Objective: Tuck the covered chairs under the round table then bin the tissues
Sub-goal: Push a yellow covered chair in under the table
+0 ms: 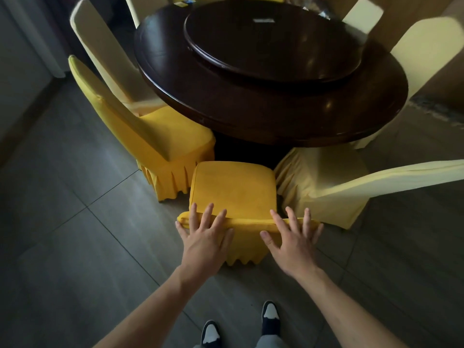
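Note:
A chair in a bright yellow cover [233,187] stands right in front of me, its seat facing the dark round table [271,116]. My left hand [206,234] and my right hand [292,237] both rest flat on the top of its backrest, fingers spread and straight. The seat's front edge lies just short of the table's rim. A second bright yellow chair [160,136] stands to the left, partly under the table. A pale yellow chair [326,187] leans in from the right. No tissues show in this view.
A raised turntable [271,43] sits on the table. More pale covered chairs [100,46] ring the far sides, one [424,54] at the right. Grey floor tiles [75,234] spread to the left. My shoes [270,320] stand just behind the chair.

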